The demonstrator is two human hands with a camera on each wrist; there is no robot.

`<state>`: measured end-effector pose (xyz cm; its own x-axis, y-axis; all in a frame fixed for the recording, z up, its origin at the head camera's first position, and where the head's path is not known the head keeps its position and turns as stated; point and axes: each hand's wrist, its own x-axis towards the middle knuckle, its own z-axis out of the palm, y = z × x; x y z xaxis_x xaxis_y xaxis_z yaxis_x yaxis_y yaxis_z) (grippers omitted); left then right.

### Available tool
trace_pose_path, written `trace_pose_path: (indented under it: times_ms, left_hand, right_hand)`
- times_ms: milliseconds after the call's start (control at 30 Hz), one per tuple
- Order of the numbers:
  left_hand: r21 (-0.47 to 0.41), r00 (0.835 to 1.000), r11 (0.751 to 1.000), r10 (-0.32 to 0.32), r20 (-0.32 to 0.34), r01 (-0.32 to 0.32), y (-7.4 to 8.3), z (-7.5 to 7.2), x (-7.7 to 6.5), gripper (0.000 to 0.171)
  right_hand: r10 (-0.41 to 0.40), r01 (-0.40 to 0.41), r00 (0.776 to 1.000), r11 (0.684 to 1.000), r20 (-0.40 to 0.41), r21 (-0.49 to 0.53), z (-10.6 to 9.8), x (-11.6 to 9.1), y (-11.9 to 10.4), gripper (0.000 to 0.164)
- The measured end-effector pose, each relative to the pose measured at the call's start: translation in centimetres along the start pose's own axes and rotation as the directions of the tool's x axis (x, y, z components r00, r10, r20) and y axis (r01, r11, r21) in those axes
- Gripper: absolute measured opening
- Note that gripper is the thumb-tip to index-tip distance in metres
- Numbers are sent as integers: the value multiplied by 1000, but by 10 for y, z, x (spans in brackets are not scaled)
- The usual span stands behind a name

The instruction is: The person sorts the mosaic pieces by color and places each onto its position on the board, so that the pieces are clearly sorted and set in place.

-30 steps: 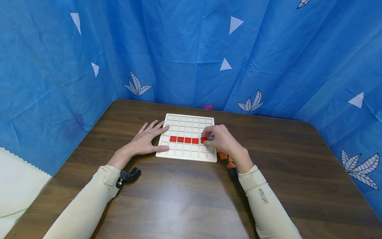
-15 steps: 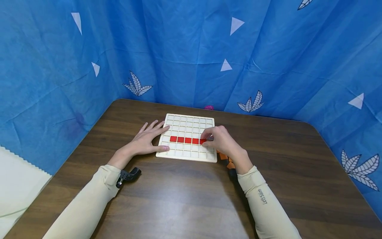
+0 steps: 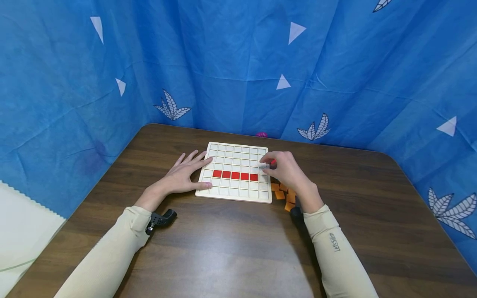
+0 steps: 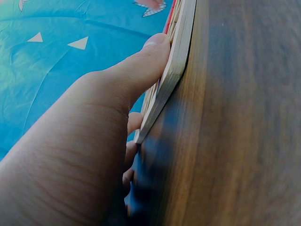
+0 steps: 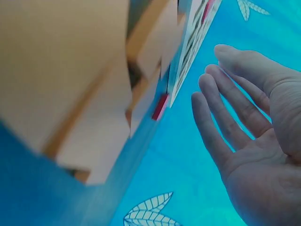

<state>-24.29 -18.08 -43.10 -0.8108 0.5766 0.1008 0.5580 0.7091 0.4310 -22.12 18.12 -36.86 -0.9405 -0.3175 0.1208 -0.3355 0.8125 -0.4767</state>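
A cream grid board point(image 3: 232, 192) lies on the table, with several red square tiles point(image 3: 235, 175) set in one row. My left hand point(image 3: 180, 176) is spread at the board's left side; its thumb and a fingertip rest on the rim. In the left wrist view the thumb point(image 4: 153, 49) lies over the board's pale edge point(image 4: 176, 66). My right hand point(image 3: 285, 167) hovers over the board's right edge, fingers bent toward the thumb, with nothing between them. A loose red tile point(image 5: 160, 107) lies beside the board in the right wrist view, partly hidden by that hand in the head view.
Several orange tiles point(image 3: 279, 194) lie in a loose group right of the board, beneath the right wrist. Dark wrist mounts point(image 3: 162, 218) stick out from the sleeves. A blue curtain point(image 3: 238, 70) hangs behind the brown wooden table point(image 3: 231, 240).
My right hand has let go of the red tile at the row's right end, which now sits in its cell. It has moved up and right. The left hand has stayed put.
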Motion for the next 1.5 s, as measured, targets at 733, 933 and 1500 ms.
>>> trace_pose_path:
  times_ms: [733, 933, 1500]
  left_hand:
    - [0, 1000, 1000, -13, 6, 13, 0, -1, -4, 96]
    - [15, 1000, 1000, -15, -2, 15, 0, -4, -2, 96]
    - [10, 1000, 1000, -6, 2, 6, 3, 1, -1, 96]
  right_hand:
    - [82, -81, 995, 997, 54, -5, -15, 19, 39, 36]
    - [81, -80, 994, 997, 72, -17, -12, 22, 42, 34]
    - [83, -80, 995, 996, 61, -41, -9, 15, 45, 20]
